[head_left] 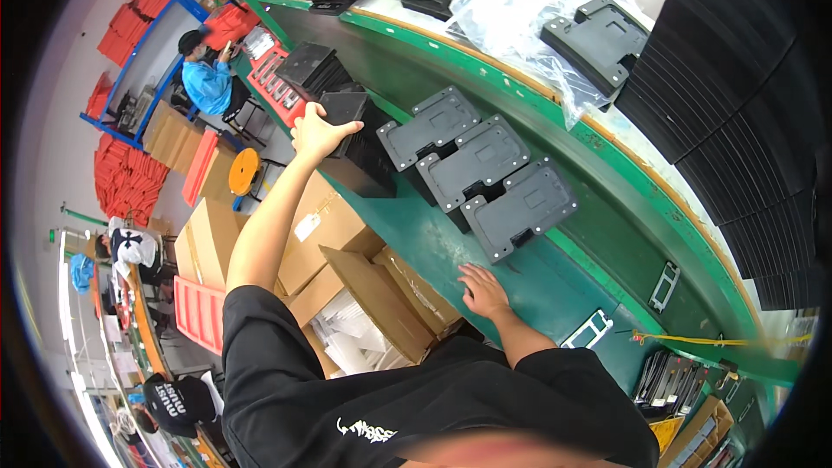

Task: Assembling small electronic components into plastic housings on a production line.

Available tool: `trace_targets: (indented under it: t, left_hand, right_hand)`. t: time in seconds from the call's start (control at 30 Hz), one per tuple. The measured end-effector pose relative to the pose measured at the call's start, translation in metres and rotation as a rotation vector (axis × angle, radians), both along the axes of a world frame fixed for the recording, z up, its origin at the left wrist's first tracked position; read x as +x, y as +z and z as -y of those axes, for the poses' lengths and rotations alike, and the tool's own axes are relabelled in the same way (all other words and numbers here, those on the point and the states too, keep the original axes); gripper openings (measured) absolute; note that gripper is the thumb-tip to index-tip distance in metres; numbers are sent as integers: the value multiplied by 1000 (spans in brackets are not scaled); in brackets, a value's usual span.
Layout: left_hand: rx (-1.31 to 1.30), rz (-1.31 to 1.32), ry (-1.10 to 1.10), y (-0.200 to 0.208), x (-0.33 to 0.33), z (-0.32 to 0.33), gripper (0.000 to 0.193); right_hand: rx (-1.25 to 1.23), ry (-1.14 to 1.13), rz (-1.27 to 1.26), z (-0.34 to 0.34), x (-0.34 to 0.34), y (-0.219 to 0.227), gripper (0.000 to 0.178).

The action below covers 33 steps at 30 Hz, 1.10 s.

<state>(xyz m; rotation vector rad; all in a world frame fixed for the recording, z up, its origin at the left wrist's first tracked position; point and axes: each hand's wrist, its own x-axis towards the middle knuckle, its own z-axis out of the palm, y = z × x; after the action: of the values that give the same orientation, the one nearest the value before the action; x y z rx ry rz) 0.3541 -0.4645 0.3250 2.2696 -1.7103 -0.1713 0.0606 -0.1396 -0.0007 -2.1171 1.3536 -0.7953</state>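
My left hand (319, 133) reaches out to the far left, thumb and forefinger spread at the near edge of a tall stack of flat black plates (357, 156). It looks to be touching the stack, and I cannot see it gripping a plate. On the green bench top (416, 234), my right hand (484, 293) lies with its fingers loosely stretched, holding nothing. Just beyond it are three stacks of black plastic frames, notched and with light corner dots: a near one (520, 208), a middle one (475, 163) and a far one (431, 127).
Left of the bench stand cardboard boxes (316, 217), one open with white packing inside. A raised shelf (520, 69) behind carries clear plastic bags, another black frame (598, 39) and tall stacks of black sheets (737, 78). A person in blue (208, 87) sits farther off.
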Motion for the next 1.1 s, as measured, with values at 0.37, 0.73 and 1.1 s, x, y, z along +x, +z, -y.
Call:
trace_targets:
  t: [0.37, 0.73, 1.1]
  left_hand:
    - [-53, 110, 197, -16, -25, 22, 88]
    - [-463, -693, -679, -38, -125, -165, 46]
    - [257, -1581, 222, -265, -202, -226, 65]
  right_hand:
    - [10, 20, 30, -2, -2, -2, 31]
    - [216, -164, 285, -8, -38, 21, 12]
    - [570, -386, 1351, 162, -199, 76, 46]
